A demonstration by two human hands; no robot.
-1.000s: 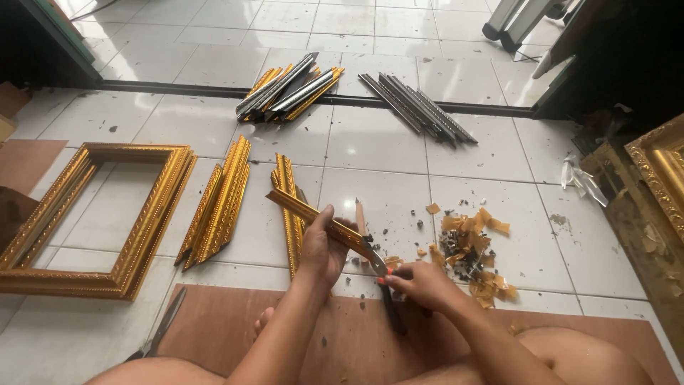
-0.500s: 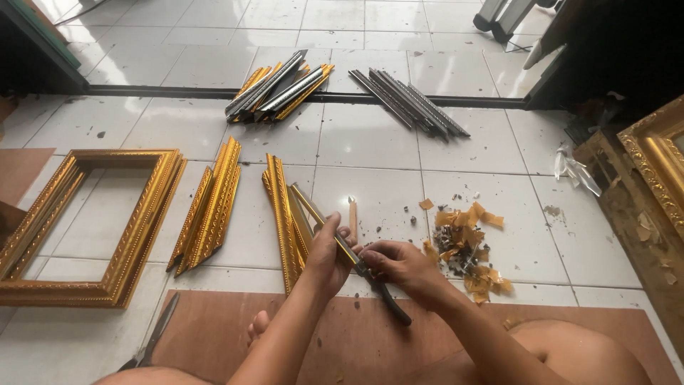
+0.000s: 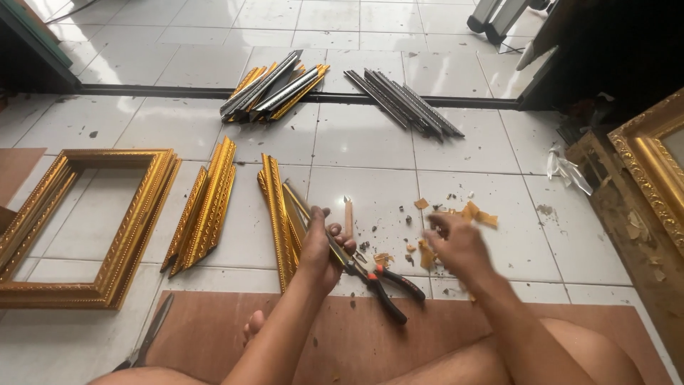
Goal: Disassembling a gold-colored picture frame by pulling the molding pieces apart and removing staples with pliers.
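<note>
On the near white tiled floor point(image 3: 370, 178), the left hand point(image 3: 320, 249) is closed around a short gold moulding strip point(image 3: 303, 207), angled from its grip toward far left; pliers with red and black handles point(image 3: 388, 285) lie just right of it. The right hand point(image 3: 456, 242), blurred, fingers loosely spread, hovers over gold offcuts point(image 3: 474, 214). Judged step: trimming a strip; re-gripping the pliers seems needed. Left lies an assembled gold picture frame point(image 3: 121, 242); far, grey and gold moulding bundles point(image 3: 274, 89).
</note>
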